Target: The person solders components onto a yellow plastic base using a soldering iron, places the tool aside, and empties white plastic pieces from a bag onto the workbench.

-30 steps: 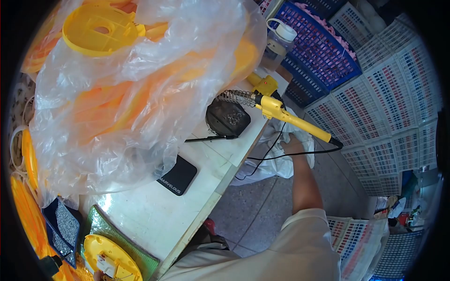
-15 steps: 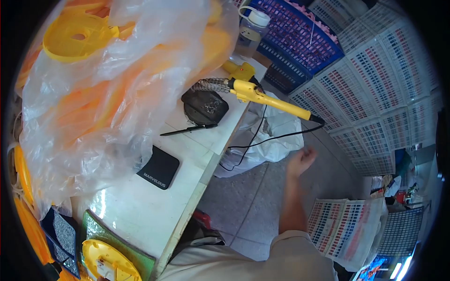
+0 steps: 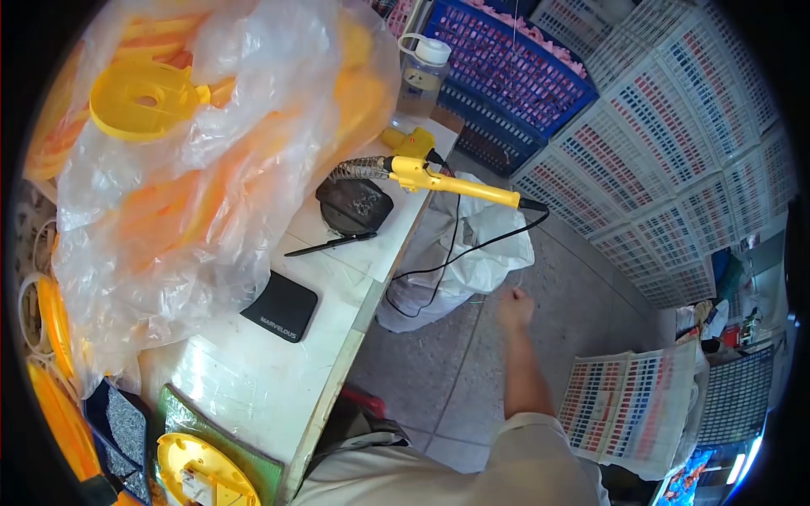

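Observation:
My right hand point(image 3: 516, 309) is held out over the floor, to the right of the bench, with its fingers curled closed. What they hold, if anything, is hidden. Close by lies a white plastic sack point(image 3: 498, 240), apart from the hand as far as I can tell. Above it a yellow-handled soldering iron point(image 3: 460, 183) rests in a coiled stand point(image 3: 359, 169), its black cable hanging off the bench edge. My left hand is out of sight. At the bottom left a round yellow plastic shell point(image 3: 211, 472) with a white part inside lies on a green mat point(image 3: 190, 413).
A large clear bag of yellow parts point(image 3: 211, 194) covers much of the white bench point(image 3: 245, 379). A black pad point(image 3: 283, 308), a black pen point(image 3: 329, 245) and a water bottle point(image 3: 419, 80) stand or lie there. Blue point(image 3: 506, 76) and white crates point(image 3: 675, 143) line the floor.
The view has shifted, so the bench items sit a little differently. My right hand has moved slightly left and down in the view, its fingers curled. The soldering iron stays in its stand.

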{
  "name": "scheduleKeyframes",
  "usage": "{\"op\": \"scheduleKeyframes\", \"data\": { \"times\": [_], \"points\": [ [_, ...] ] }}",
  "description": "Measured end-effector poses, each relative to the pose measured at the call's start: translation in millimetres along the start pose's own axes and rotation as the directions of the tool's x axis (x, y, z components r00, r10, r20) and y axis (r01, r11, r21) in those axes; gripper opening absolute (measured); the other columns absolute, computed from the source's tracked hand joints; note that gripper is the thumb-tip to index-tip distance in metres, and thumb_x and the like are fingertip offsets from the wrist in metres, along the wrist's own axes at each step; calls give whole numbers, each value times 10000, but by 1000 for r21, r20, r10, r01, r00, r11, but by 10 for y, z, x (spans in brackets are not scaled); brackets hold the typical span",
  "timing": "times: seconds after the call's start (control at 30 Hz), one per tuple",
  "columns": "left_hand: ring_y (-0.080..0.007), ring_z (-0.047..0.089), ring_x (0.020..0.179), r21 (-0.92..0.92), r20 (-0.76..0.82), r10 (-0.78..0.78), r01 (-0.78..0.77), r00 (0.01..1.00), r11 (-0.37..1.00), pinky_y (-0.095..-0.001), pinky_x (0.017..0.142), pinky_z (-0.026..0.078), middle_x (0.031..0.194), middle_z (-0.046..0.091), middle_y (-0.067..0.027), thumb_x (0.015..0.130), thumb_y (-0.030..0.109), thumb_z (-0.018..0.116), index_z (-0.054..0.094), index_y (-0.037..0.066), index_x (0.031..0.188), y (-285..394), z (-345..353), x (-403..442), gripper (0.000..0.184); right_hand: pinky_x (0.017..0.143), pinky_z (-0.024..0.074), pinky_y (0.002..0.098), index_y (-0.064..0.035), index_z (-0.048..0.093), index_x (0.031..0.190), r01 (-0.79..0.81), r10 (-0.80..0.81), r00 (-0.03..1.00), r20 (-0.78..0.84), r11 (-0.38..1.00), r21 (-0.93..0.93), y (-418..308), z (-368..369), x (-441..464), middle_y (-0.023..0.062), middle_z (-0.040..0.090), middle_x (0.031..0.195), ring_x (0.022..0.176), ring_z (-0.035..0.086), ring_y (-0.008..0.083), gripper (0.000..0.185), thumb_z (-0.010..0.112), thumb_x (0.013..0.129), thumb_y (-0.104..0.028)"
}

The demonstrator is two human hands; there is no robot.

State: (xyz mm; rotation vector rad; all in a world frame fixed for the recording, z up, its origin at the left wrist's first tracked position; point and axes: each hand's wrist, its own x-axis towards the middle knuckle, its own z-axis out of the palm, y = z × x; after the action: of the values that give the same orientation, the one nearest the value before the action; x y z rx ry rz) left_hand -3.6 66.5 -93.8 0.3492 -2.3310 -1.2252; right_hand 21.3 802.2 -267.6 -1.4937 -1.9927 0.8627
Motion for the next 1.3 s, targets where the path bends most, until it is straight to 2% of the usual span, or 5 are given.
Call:
{"op": "scheduleKeyframes", "data": {
  "times": [0.6,1.03,1.1,1.17,1.3],
  "points": [
    [-279,574,974,20,41,-17,17,999,1000,-395,841,502,1121,621,-173,1058,351,487,624,-34,1184,120,17,5,427,514,338,344,-83,491,729,240,39,946,-321,582,777,-1982,-1582,725,58,467,610,516,403,161,278,520,974,-211],
    [-282,577,988,38,44,-20,19,999,999,-400,856,502,1125,622,-174,1063,359,480,623,-29,1192,125,39,-1,433,708,536,370,11,653,1135,74,-246,956,159,729,680,-2550,-1025,1533,163,723,954,837,704,242,336,577,961,-266],
    [-279,580,978,53,49,-4,1,999,999,-396,849,505,1120,628,-172,1063,358,479,624,-30,1191,122,20,-1,433,718,537,360,5,645,1194,341,-98,912,399,720,-605,-2792,-843,1145,166,728,979,859,708,247,375,583,952,-275],
    [-277,585,965,56,39,-9,7,999,998,-392,836,508,1117,631,-173,1066,354,473,625,-31,1191,97,12,-10,432,714,527,377,-4,662,1152,410,-512,856,65,598,-689,-1904,-485,1718,150,714,930,821,688,243,320,595,943,-237],
    [-278,590,946,88,48,-20,15,999,996,-384,812,513,1117,632,-179,1071,345,464,629,-35,1184,8,-30,-9,429,737,516,374,-7,676,1063,355,-345,927,-147,933,52,-1964,-473,1030,140,681,882,796,654,235,222,621,929,-175]
  ]
}}
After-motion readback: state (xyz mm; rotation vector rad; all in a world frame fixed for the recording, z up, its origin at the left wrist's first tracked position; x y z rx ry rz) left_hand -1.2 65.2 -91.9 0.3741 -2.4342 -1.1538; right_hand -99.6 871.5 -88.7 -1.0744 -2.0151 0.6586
